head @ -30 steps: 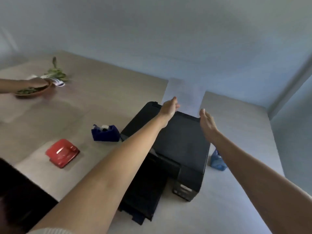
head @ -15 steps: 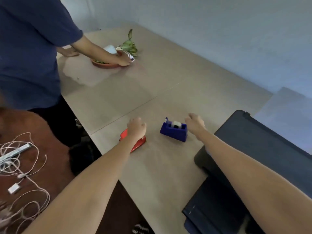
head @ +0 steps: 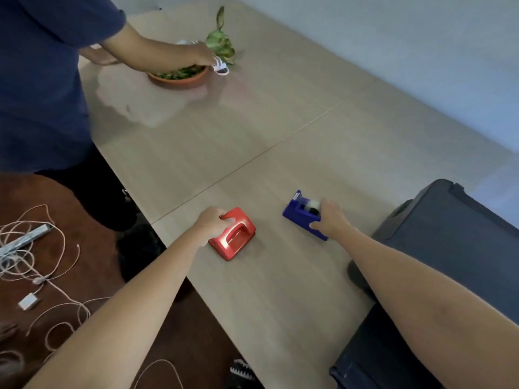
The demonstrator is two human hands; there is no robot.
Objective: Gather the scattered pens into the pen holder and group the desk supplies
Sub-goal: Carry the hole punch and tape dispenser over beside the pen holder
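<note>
A red hole punch (head: 236, 236) lies on the wooden desk (head: 280, 153) near its front edge. My left hand (head: 209, 222) grips its left end, fingers curled over the top. To its right sits a blue tape dispenser (head: 302, 213) with a roll of tape in it. My right hand (head: 331, 217) is closed around the dispenser's near end. No pens and no pen holder are in view.
A black printer (head: 449, 248) fills the desk's right side. Another person (head: 42, 80) stands at the left, a hand on a brown bowl of greens (head: 179, 75) beside a leafy plant (head: 220, 43). White cables (head: 33, 262) lie on the floor.
My hands left the printer and came down to the left. They have closed on the red hole punch and the blue tape dispenser. The view swung left and down.
</note>
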